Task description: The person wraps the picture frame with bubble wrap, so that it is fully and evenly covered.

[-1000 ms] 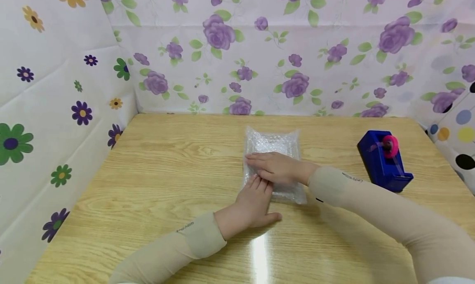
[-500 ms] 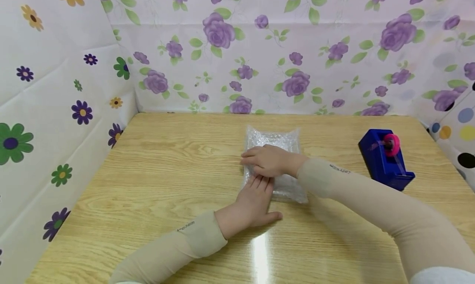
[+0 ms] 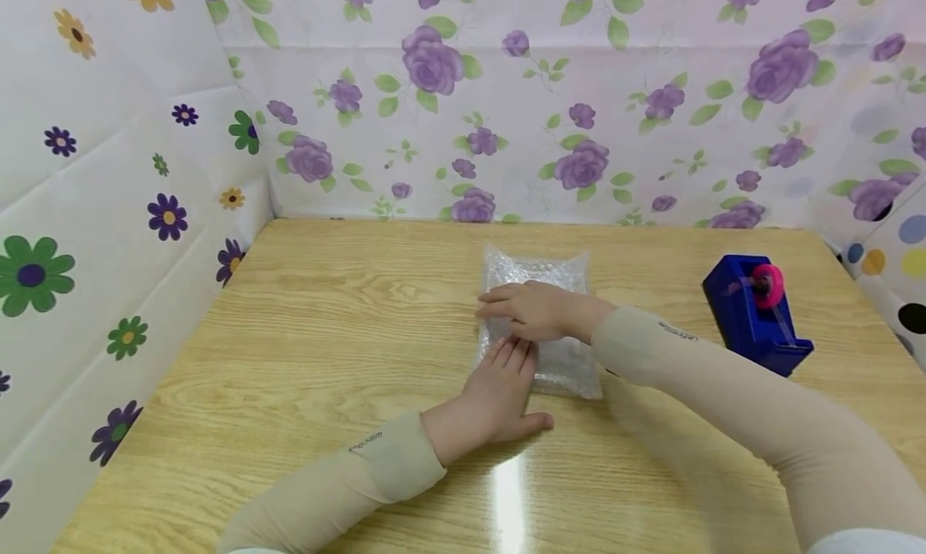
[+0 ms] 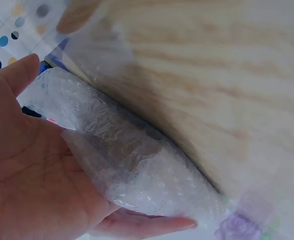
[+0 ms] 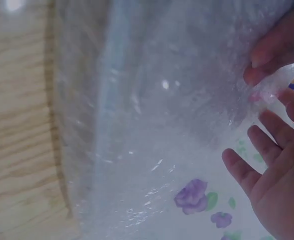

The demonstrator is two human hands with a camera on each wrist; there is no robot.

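A flat packet wrapped in clear bubble wrap [image 3: 542, 272] lies on the wooden table. My left hand [image 3: 492, 397] rests at its near left side, fingers straight on the wrap and thumb stretched out over the table. Above the packet's middle is my right hand [image 3: 542, 309], its fingers extended to the left and its thumb close to the left fingertips. In the left wrist view the wrap [image 4: 121, 145] bulges in front of the left palm [image 4: 36, 185]. The right wrist view shows the right palm [image 5: 282, 185] facing the wrap with spread fingers.
A blue tape dispenser [image 3: 752, 321] with a pink-cored roll of tape [image 3: 769, 286] stands to the right of the packet. Floral sheets [image 3: 434, 136] hang behind the table [image 3: 347, 313] and along its sides.
Over the past second my right hand has shifted slightly away from me across the packet. My left hand and the packet keep their places; the head view has tilted a little.
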